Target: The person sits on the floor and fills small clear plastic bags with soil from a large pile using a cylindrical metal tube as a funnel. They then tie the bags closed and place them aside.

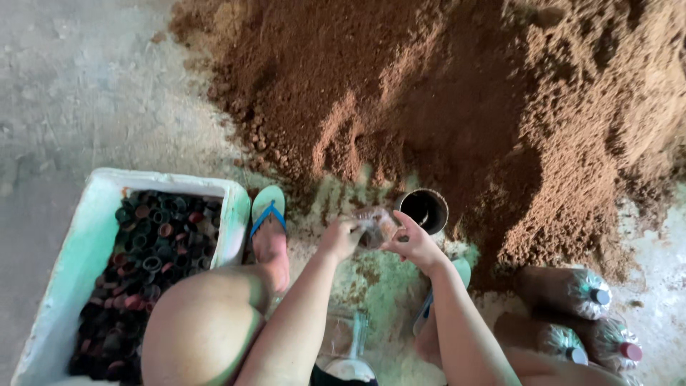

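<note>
Head view, looking straight down: both hands clamped on a small clear bag (376, 227) at frame centre, left hand (341, 238) at its 9 o'clock edge, right hand (413, 243) at its 3 o'clock edge, fingers pinching the film.

Best done, by the look of it, with the bag mouth held wide and level, thumbs inside the rim, so loose brown stuff drops in rather than spilling on the floor (78, 86). Worth keeping the grip even on both sides; thin film likely to fold shut otherwise.

Bag: crumpled, see-through, seemingly part filled with brown; exact fill hard to tell. Sits just at 8 o'clock of a dark round tube (423, 209), open end up, at the foot of the pile (457, 93) of brown substrate. Packed bags (572, 293) with caps lying at 4 o'clock. White box (78, 250) of dark caps at 9 o'clock, beside a sandal (268, 214).
</note>
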